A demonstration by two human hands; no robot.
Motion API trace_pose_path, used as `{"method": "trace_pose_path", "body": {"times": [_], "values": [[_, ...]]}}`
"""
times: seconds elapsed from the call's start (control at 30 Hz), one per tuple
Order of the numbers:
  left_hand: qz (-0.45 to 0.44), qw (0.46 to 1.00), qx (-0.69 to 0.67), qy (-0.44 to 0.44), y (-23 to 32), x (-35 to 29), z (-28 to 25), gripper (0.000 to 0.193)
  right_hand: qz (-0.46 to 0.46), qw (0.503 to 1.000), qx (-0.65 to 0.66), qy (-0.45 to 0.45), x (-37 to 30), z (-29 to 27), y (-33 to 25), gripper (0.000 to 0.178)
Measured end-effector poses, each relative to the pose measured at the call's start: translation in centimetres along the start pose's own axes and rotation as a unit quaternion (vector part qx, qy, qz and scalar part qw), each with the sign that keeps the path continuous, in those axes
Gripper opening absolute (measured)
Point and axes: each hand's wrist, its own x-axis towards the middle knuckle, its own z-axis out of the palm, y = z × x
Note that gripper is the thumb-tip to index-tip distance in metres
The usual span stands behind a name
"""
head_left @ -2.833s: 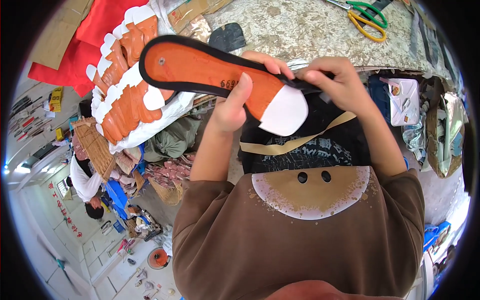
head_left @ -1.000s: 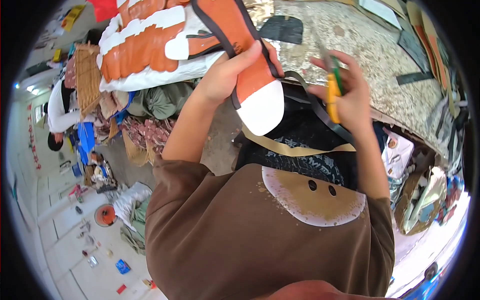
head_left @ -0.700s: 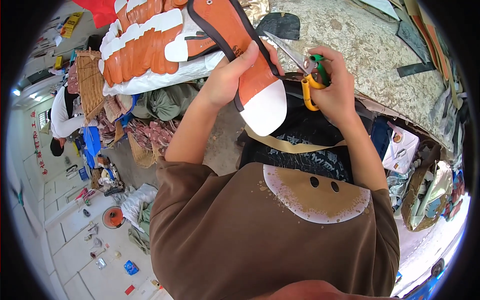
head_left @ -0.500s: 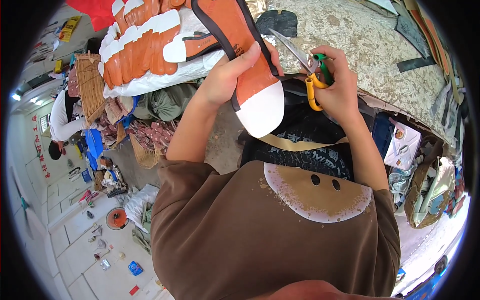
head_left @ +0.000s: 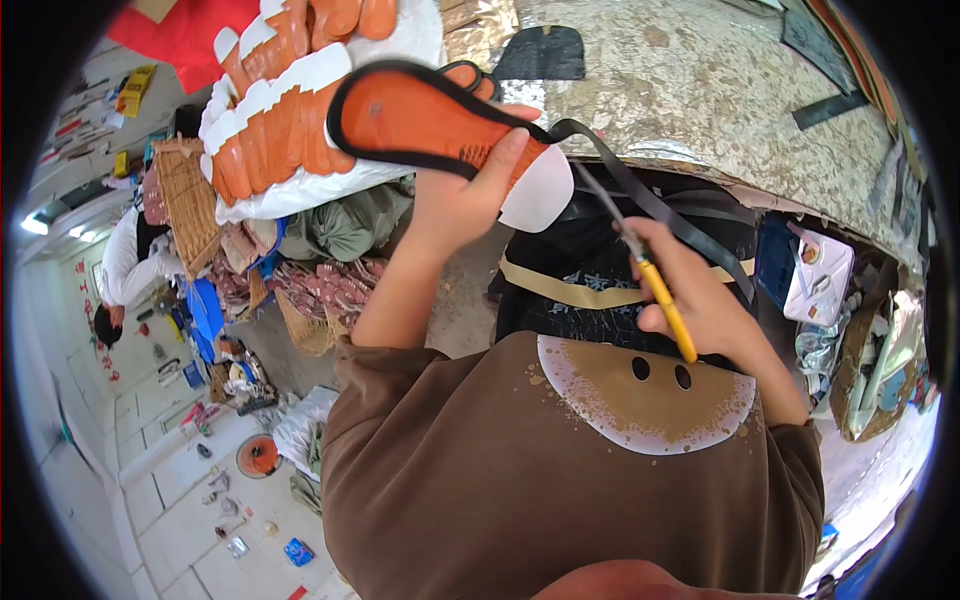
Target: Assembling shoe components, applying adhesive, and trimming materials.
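Observation:
An orange-brown insole (head_left: 420,112) with black edging and a white end is gripped by my left hand (head_left: 462,208), thumb on its upper face. From its edge by the white end, a loose black strip (head_left: 632,182) arcs to the right and hangs down over my lap. My right hand (head_left: 698,292) is closed round a pair of scissors (head_left: 664,302), its yellow handle toward me. The blades, seen nearly edge-on, point up and left, with the tip near the strip; whether they touch it I cannot tell.
Stacked orange-and-white insoles (head_left: 275,120) lie on white sheeting at the far left. A worn worktable (head_left: 680,90) spans the back, with a black piece (head_left: 541,54) on it. At right sits a white plastic tray (head_left: 822,275). A person in white (head_left: 135,258) is at the left.
The insole has swung round, its long end now pointing left. The scissors have turned and come down toward me, away from the insole. The black strip now shows hanging at length.

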Motion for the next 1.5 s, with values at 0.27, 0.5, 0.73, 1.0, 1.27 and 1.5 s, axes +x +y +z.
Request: {"method": "trace_pose_path", "body": {"times": [0.27, 0.5, 0.73, 1.0, 1.27, 1.5], "values": [[0.33, 0.886, 0.326, 0.001, -0.3, -0.7, 1.0, 0.022, 0.025, 0.999, 0.004, 0.043, 0.6, 1.7, -0.1, 0.086], [0.436, 0.828, 0.35, -0.038, -0.5, -0.8, 1.9, 0.027, 0.021, 0.996, -0.002, 0.088, 0.3, 1.6, 0.1, 0.085], [0.462, 0.792, 0.392, -0.077, 0.2, -1.1, 2.8, 0.025, 0.03, 0.99, -0.053, 0.125, 0.6, 1.4, 0.0, 0.085], [0.307, 0.93, 0.187, -0.076, 0.6, -1.0, 1.3, 0.018, 0.014, 0.995, 0.07, 0.064, 0.0, -0.1, 2.3, 0.091], [-0.072, 0.975, -0.185, 0.103, 1.3, -1.0, 1.1, 0.04, 0.046, 0.914, -0.266, 0.303, -0.5, -12.1, 1.0, 0.055], [-0.143, 0.954, -0.232, 0.125, 2.1, -0.5, 3.7, 0.047, -0.317, 0.887, -0.201, 0.268, 3.1, -6.1, -3.2, 0.029]]}}
